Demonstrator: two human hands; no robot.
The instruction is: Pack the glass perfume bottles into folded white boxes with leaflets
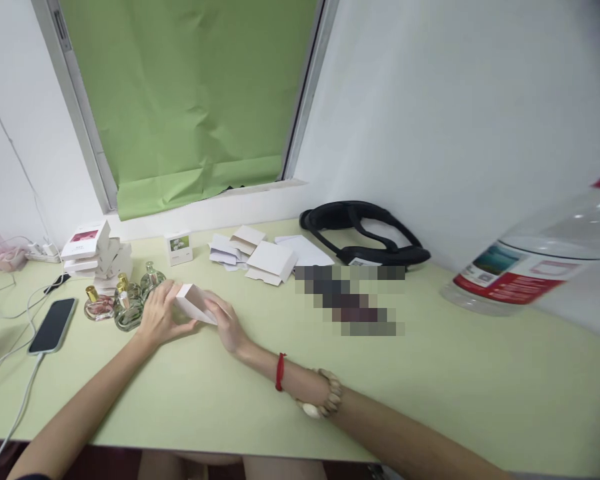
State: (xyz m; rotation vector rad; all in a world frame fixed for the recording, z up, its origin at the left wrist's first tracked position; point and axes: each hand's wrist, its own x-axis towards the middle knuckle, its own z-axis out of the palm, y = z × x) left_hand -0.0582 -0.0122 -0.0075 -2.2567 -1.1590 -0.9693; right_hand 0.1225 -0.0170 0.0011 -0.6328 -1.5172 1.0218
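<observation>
Both hands grip one small white folding carton (193, 303) low over the pale green table (380, 373). My left hand (161, 315) closes its fingers on the carton's left end. At the right end, my right hand (227, 322) pinches it; that wrist wears a red string and a bead bracelet. Several small glass perfume bottles (125, 300) with gold caps stand just left of my left hand.
A phone (53, 325) on a cable lies at the left. Stacked white boxes (93, 257), one upright box (179, 248) and flat cartons (260, 257) sit behind. A black strap (365, 233) lies by the wall. A large clear water bottle (535, 257) lies at the right.
</observation>
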